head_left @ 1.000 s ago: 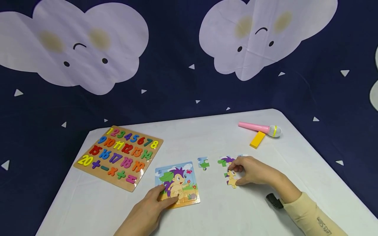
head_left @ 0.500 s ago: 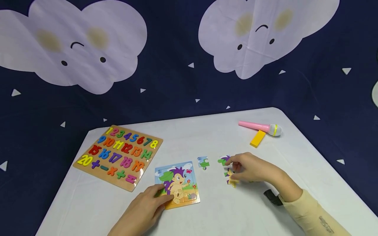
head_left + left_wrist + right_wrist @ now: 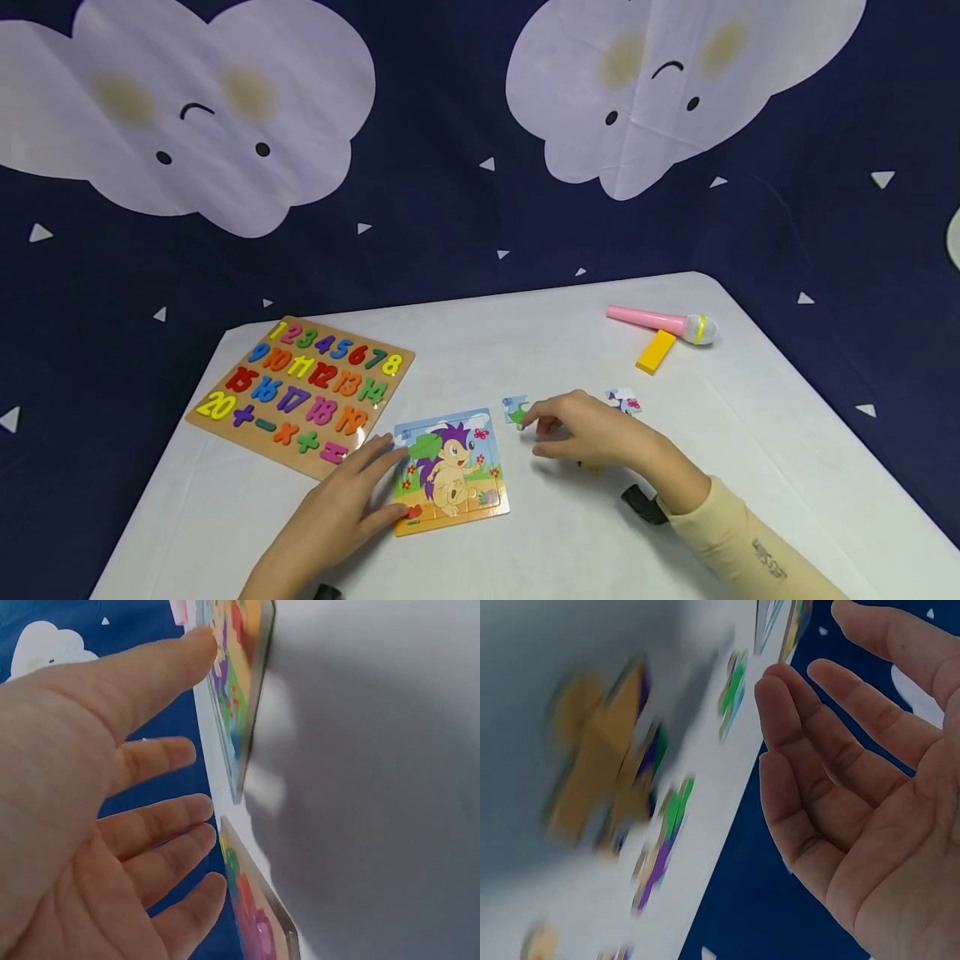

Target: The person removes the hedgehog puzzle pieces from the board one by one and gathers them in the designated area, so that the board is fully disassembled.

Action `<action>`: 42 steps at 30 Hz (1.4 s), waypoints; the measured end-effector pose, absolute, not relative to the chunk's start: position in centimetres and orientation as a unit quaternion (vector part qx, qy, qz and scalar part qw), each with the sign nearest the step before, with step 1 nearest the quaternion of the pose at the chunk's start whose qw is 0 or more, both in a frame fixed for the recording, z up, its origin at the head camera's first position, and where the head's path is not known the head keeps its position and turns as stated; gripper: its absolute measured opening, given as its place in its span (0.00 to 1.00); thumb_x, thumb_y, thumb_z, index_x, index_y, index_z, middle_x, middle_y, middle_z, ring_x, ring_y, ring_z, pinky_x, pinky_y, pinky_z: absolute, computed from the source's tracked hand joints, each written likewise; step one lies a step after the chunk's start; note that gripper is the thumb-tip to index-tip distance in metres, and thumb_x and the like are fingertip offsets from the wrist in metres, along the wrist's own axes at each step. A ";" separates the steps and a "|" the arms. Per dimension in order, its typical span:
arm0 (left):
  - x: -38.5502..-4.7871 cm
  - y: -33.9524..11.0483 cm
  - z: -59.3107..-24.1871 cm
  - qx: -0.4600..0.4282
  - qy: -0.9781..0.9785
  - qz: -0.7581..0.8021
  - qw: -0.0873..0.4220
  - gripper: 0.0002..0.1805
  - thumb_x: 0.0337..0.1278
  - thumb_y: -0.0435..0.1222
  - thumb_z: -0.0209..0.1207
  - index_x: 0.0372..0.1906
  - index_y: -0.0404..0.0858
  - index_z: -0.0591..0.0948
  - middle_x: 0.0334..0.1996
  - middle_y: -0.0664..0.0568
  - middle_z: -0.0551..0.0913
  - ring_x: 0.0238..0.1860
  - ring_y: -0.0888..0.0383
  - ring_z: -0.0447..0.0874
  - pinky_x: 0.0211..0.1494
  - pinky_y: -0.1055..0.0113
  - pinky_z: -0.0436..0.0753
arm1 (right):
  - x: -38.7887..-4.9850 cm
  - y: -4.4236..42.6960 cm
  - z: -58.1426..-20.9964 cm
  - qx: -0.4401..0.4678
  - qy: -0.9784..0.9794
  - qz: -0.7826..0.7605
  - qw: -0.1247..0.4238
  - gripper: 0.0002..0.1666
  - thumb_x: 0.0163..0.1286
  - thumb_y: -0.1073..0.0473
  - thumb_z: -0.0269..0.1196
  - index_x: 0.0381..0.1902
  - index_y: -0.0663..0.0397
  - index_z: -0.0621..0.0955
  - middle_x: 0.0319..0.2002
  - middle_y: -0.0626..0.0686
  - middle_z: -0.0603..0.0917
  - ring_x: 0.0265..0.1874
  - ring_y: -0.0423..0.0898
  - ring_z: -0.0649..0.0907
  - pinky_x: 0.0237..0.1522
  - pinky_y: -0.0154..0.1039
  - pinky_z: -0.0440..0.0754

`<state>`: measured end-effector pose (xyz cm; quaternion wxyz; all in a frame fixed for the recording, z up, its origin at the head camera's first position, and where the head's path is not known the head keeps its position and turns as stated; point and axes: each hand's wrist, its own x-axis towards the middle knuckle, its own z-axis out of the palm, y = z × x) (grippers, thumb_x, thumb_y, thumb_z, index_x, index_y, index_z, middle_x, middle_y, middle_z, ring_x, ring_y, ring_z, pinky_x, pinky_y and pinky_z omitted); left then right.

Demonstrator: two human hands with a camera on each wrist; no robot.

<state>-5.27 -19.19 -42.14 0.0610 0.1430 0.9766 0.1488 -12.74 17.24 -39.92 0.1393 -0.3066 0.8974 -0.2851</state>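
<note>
Over the white tabletop (image 3: 570, 550), the right hand (image 3: 588, 429) is hanging with fingers loosely curved, apparently gripping nothing; its fingertips are hovering near 1 leaf-printed puzzle piece (image 3: 513, 408). That hand is shifting left, uncovering a butterfly piece (image 3: 624, 401), so handling seems to be turning toward the leaf-printed one. The left hand (image 3: 337, 504) is spreading its fingers at the left edge of the hedgehog board (image 3: 450, 517), revealing more of its picture; contact is staying unclear. Loose pieces are lying to the board's right. Beneath the right hand, a tan piece (image 3: 591, 469) is mostly hiding. In the right wrist view, 1 large piece (image 3: 592, 765) is blurring, and 2 are being cut off below. Farther out, a number board (image 3: 251, 440) is lying at left.
</note>
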 end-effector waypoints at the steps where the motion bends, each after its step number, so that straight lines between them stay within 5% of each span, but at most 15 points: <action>1: -5.3 -19.3 -42.2 0.140 0.977 0.150 0.065 0.40 0.57 0.56 0.77 0.74 0.50 0.79 0.79 0.48 0.73 0.80 0.41 0.71 0.73 0.37 0.81 | -12.7 16.7 -40.0 -0.311 0.896 -0.285 0.139 0.20 0.71 0.55 0.74 0.57 0.54 0.88 0.43 0.46 0.91 0.42 0.38 0.86 0.50 0.42 0.90; 14: -5.6 -19.5 -43.2 0.120 0.972 0.164 0.115 0.51 0.54 0.62 0.75 0.78 0.42 0.74 0.83 0.46 0.67 0.83 0.41 0.65 0.75 0.37 0.78 | -12.3 10.2 -40.4 -0.356 0.889 -0.253 0.138 0.24 0.70 0.55 0.75 0.60 0.59 0.88 0.49 0.51 0.92 0.44 0.40 0.86 0.52 0.36 0.87; 20: -5.7 -19.7 -43.2 0.124 0.971 0.169 0.118 0.52 0.55 0.64 0.74 0.78 0.41 0.74 0.82 0.45 0.68 0.82 0.40 0.66 0.76 0.37 0.77 | -12.1 7.8 -40.5 -0.372 0.885 -0.242 0.140 0.24 0.69 0.54 0.75 0.59 0.57 0.89 0.47 0.50 0.92 0.41 0.39 0.85 0.49 0.34 0.86; 27: -5.7 -19.9 -43.2 0.131 0.968 0.178 0.119 0.51 0.56 0.64 0.73 0.79 0.42 0.73 0.82 0.44 0.68 0.82 0.39 0.66 0.76 0.36 0.77 | -12.3 5.8 -41.1 -0.386 0.882 -0.228 0.146 0.13 0.69 0.53 0.76 0.47 0.52 0.88 0.34 0.47 0.85 0.32 0.36 0.75 0.36 0.29 0.74; 42: -5.6 -19.9 -43.3 0.124 0.971 0.166 0.116 0.50 0.55 0.62 0.75 0.78 0.43 0.73 0.83 0.39 0.66 0.81 0.35 0.66 0.73 0.34 0.79 | -12.4 3.5 -41.0 -0.372 0.900 -0.166 0.155 0.31 0.67 0.46 0.78 0.65 0.49 0.86 0.41 0.43 0.83 0.34 0.35 0.75 0.38 0.29 0.76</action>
